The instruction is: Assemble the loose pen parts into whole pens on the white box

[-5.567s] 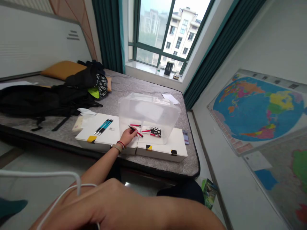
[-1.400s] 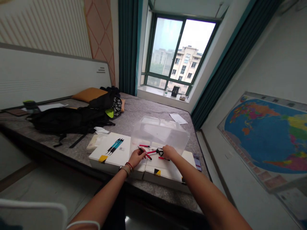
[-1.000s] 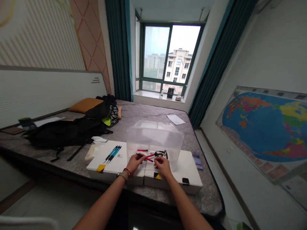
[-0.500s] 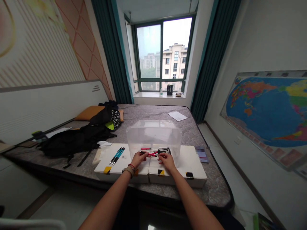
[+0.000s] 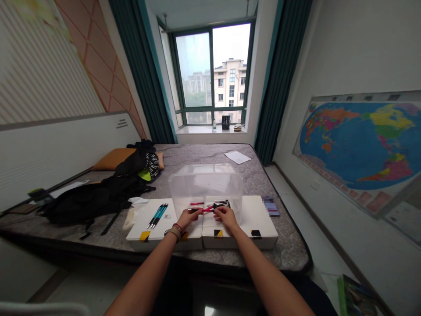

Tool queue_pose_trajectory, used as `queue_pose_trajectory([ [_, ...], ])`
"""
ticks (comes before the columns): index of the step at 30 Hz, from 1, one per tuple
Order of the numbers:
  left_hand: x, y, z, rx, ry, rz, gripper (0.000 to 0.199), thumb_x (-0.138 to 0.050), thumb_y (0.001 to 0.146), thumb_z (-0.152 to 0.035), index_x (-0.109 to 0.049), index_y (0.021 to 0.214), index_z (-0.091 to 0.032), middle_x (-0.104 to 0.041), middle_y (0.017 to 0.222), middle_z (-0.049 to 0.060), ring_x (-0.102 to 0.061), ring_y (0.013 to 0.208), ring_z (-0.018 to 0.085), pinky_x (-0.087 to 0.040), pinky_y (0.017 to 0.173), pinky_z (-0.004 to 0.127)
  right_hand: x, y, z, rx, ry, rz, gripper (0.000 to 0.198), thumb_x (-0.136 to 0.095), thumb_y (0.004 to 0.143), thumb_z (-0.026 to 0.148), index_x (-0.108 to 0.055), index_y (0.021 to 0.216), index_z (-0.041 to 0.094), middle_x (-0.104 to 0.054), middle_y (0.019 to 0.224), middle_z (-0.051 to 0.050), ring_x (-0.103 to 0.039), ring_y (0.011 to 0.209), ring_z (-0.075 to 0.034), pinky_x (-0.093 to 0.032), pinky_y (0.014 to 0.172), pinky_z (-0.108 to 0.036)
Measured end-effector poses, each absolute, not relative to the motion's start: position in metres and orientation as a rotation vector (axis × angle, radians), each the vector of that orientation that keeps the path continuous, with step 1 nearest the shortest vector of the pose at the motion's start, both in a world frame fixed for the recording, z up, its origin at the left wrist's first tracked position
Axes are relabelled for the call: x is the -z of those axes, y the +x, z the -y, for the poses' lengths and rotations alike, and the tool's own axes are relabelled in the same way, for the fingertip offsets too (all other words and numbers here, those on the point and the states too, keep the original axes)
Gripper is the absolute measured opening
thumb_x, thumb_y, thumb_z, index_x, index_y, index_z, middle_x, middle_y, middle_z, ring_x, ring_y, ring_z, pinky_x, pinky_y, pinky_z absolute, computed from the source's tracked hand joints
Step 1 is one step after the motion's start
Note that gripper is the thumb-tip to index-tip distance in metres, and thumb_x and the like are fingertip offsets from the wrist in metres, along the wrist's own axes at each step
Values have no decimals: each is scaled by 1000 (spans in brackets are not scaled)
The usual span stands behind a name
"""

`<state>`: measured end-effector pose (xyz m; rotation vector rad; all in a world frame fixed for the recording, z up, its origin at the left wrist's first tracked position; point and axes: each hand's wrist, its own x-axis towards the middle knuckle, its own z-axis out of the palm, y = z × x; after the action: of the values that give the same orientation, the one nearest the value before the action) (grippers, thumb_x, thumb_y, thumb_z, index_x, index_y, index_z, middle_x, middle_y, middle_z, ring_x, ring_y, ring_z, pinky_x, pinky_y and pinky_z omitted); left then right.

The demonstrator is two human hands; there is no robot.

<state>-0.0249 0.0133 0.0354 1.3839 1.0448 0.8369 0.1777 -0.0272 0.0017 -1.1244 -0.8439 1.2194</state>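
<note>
A red-and-black pen (image 5: 208,210) spans the gap between my two hands. My left hand (image 5: 188,218) is closed around its left part. The fingertips of my right hand (image 5: 226,217) pinch together at its right end. Just behind them lie another red pen (image 5: 196,203) and a dark cluster of small items (image 5: 222,204), too small to make out. These sit at the front of a clear plastic bin (image 5: 205,181). Several blue-and-black pens (image 5: 158,216) lie side by side to the left of my left hand.
Two white boxes (image 5: 253,219) form the work surface on a grey mattress (image 5: 286,245). A black backpack (image 5: 88,202) lies at the left. Paper (image 5: 237,157) rests farther back, and a blurred flat item (image 5: 271,206) is beside the right box.
The view has swung slightly to the right. My right fingertips have come to the right end of the red pen, which is now closer to level between both hands.
</note>
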Motion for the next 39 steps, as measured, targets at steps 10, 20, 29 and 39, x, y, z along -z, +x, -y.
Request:
queue_pose_trajectory([
  [10, -32, -30, -16, -792, 1381, -992, 54, -78, 60, -45, -70, 104, -15, -69, 88, 9, -57, 69, 12, -46, 68, 26, 5, 178, 24, -1249, -1059, 816, 38, -80, 58, 38, -66, 84, 14, -70, 77, -6, -69, 73, -19, -57, 66, -28],
  [20, -28, -34, -22, -736, 1336, -976, 57, -78, 60, -45, -68, 107, -14, -69, 88, 9, -59, 74, 14, -46, 72, 28, 9, 171, 17, -1100, -1248, 1108, 45, -49, 79, 61, -55, 74, 16, -60, 59, 1, -54, 45, -9, -40, 36, -18],
  [29, -40, -20, -16, -774, 1213, -926, 54, -73, 66, -48, -64, 109, -18, -66, 107, 13, -63, 86, 18, -47, 77, 30, 7, 173, 18, -1167, -1341, 1151, 64, -31, 81, 71, -49, 52, 17, -52, 42, -1, -41, 31, -7, -30, 32, -18],
  [39, -12, -12, -18, -1020, 996, -861, 47, -80, 60, -40, -66, 95, -12, -68, 97, 12, -63, 84, 17, -49, 80, 31, 13, 173, 16, -1160, -1264, 1190, 37, -52, 77, 55, -45, 75, 19, -58, 53, 3, -50, 38, -8, -33, 34, -16],
])
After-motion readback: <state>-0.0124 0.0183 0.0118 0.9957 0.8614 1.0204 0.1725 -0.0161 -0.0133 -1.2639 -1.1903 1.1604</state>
